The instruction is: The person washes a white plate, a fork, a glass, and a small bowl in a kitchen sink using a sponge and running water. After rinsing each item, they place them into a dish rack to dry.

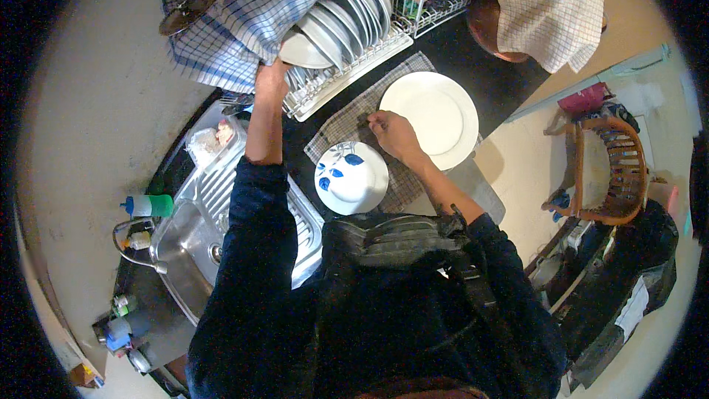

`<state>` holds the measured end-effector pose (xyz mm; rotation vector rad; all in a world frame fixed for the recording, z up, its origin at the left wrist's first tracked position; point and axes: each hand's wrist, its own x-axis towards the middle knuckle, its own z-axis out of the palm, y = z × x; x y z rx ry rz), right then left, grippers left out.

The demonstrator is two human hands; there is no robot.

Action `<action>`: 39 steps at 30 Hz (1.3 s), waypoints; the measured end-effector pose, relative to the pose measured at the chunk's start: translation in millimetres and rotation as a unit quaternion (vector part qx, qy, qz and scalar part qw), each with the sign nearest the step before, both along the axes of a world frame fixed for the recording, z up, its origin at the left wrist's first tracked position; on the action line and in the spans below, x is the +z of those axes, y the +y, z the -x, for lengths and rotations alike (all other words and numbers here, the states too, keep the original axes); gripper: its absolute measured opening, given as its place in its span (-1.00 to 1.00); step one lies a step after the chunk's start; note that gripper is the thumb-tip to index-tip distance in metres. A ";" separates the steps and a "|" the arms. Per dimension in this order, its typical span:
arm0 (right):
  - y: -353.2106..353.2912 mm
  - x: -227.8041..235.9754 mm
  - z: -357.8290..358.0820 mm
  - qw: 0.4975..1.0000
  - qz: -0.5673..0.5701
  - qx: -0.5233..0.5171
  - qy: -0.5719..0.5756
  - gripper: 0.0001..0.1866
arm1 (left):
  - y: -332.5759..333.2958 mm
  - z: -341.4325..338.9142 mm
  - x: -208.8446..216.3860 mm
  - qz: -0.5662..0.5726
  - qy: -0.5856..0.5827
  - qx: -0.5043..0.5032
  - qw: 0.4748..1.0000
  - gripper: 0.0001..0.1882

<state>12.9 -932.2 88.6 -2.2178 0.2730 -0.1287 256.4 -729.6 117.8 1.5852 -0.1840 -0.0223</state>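
My left hand reaches up to the white dish rack and grips the edge of a white plate standing among several upright plates. A blue checked cloth hangs over that side of the rack. My right hand rests on a checked towel spread on the dark counter, fingers curled at the rim of a large white plate lying flat there. Just below my hands sits an upturned white bowl with blue leaf patterns.
A steel sink with ribbed drainboard and a tap lies to the left, bottles beside it. Another checked cloth covers something at the counter's far end. A wooden chair stands on the floor to the right.
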 end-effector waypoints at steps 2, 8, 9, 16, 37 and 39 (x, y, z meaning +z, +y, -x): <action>-12.3 -12.0 8.8 0.997 0.007 -0.069 -0.039 -0.79 | -32.3 32.3 34.3 0.132 0.091 -0.008 0.987 -0.52; -72.7 -15.4 72.2 0.876 0.277 -0.376 -0.121 -0.41 | -31.5 50.0 59.3 0.088 0.116 0.008 0.989 -0.56; -89.1 -26.4 87.8 0.878 0.247 -0.406 -0.056 -0.41 | -30.1 40.1 48.5 0.037 0.105 -0.012 0.994 -0.54; -146.1 -68.6 108.7 0.881 0.019 -0.451 0.145 -0.32 | -18.9 16.3 26.4 0.080 0.170 -0.013 0.982 -0.48; -102.1 97.3 14.2 0.895 0.206 -0.224 -0.326 -0.54 | -24.5 36.0 48.1 0.139 0.153 0.022 0.978 -0.43; -102.9 107.5 -7.4 0.889 0.212 -0.221 -0.341 -0.52 | -19.0 25.8 35.9 0.154 0.151 0.016 0.976 -0.42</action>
